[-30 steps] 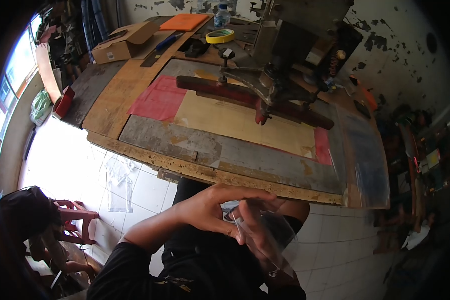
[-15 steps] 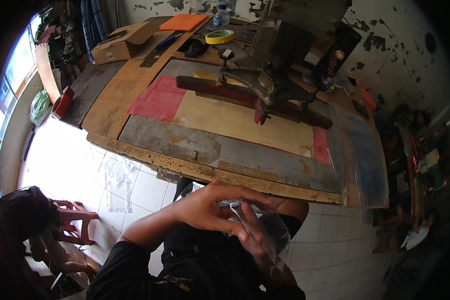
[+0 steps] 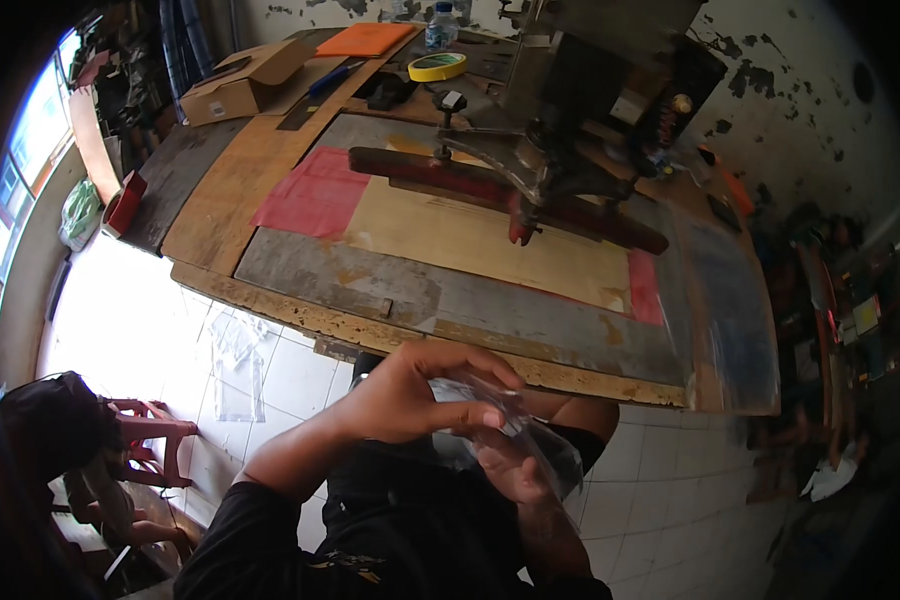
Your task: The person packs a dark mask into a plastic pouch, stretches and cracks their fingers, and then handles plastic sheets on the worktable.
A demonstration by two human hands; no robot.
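The person sits at the tabletop (image 3: 208,217) with 2 bare hands raised over the lap, and the clear plastic (image 3: 558,462) is between them, just beyond the near edge of the wood and not on it. The left hand (image 3: 420,397) curves around the upper part of the plastic, thumb and fingers standing apart with folds of film in the gap; I cannot tell how firmly it pinches. The right hand (image 3: 513,472) sits lower, turned palm up against the film, which drapes past it toward the wrist; some fingers are hidden, so I cannot tell whether it grips.

The step in hand looks like working the thin plastic between both hands, perhaps parting or straightening its layers. As I judge it, the next move calls for a secure fingertip hold on 1 edge while the other hand smooths the film, since it creases readily.

In front, the metal press (image 3: 530,170) stands over a tan sheet (image 3: 470,240) with pink material (image 3: 312,192) at its 2 ends. More crumpled plastic (image 3: 238,372) lies on the tiled floor (image 3: 635,470).
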